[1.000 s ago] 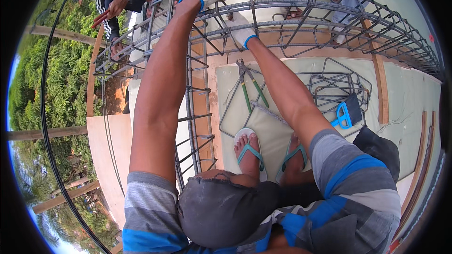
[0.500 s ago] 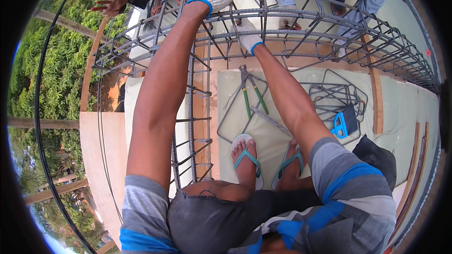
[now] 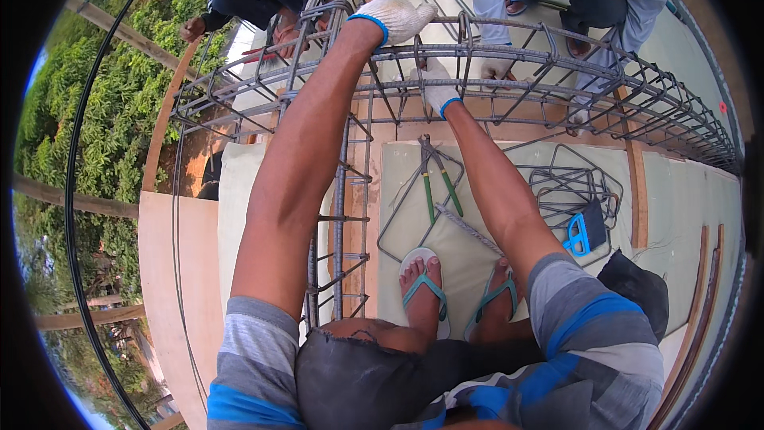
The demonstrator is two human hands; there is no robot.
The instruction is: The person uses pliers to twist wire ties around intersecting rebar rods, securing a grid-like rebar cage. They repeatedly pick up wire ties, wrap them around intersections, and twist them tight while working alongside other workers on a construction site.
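Both my hands wear white knit gloves with blue cuffs and are at a long cage of steel rebar (image 3: pixel 541 56) in front of me. My left hand (image 3: pixel 395 17) is closed over the cage's upper edge, at the top of a bent stirrup (image 3: pixel 419 72). Lower down, my right hand (image 3: pixel 438 86) reaches in and grips the side of that stirrup; the bars partly hide its fingers. Between my arms, green-handled cutters (image 3: pixel 428 179) lie on the pale sheet, crossing a loose square stirrup (image 3: pixel 390 227) near my sandalled feet.
Two people crouch beyond the cage; one gloved hand (image 3: pixel 500 72) is beside its bars. Another cage (image 3: pixel 338 231) runs toward me on the left. Loose stirrups (image 3: pixel 573 179) and a blue-handled object (image 3: pixel 577 235) lie at right. Plywood (image 3: pixel 179 271) borders a drop with trees.
My view has tilted up, so the cage and my hands sit lower and further right in the picture. Both hands remain on the stirrup. The person at far left has lowered a hand.
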